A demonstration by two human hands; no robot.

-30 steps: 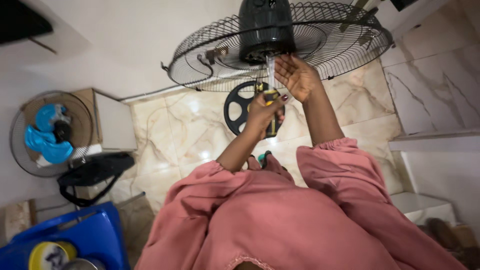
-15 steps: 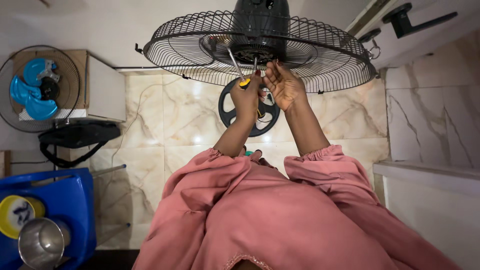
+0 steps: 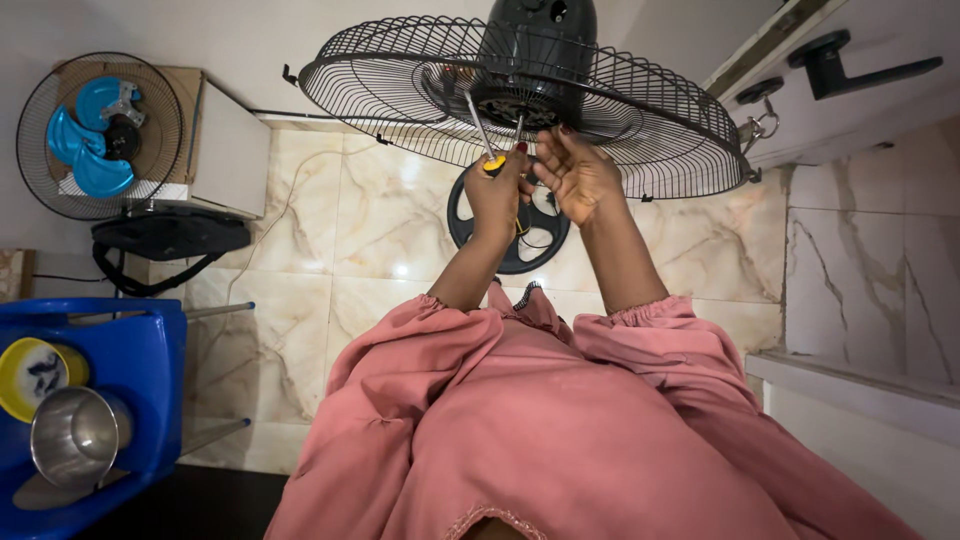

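Screwdriver [image 3: 483, 135], yellow handle and thin metal shaft, tip up into the hub of the black wire fan guard [image 3: 400, 110], right below the dark motor housing [image 3: 537, 45]. Left hand [image 3: 497, 192] closed around the handle, fully gripping it. Right hand [image 3: 577, 176] half open, fingers spread and curled up at the hub beside the shaft; cannot tell if it pinches a screw or only steadies the guard. Risk, as a judgement: the tip could slip off the screw because the shaft goes in at a slant through the wires, and a loose screw could drop to the floor; guard could also swing if the right hand lets go. Below lies a black round fan base [image 3: 508, 225] on glossy marble-pattern floor tiles [image 3: 380, 220]. Further left, a second fan with blue blades [image 3: 100, 135] sits against a cardboard box [image 3: 225, 150], a black bag [image 3: 165, 240] under it. Blue plastic stool [image 3: 120, 370] with a steel cup [image 3: 75, 435] and yellow bowl [image 3: 30, 375] bottom left. White door with a black handle [image 3: 850, 65] on the right.
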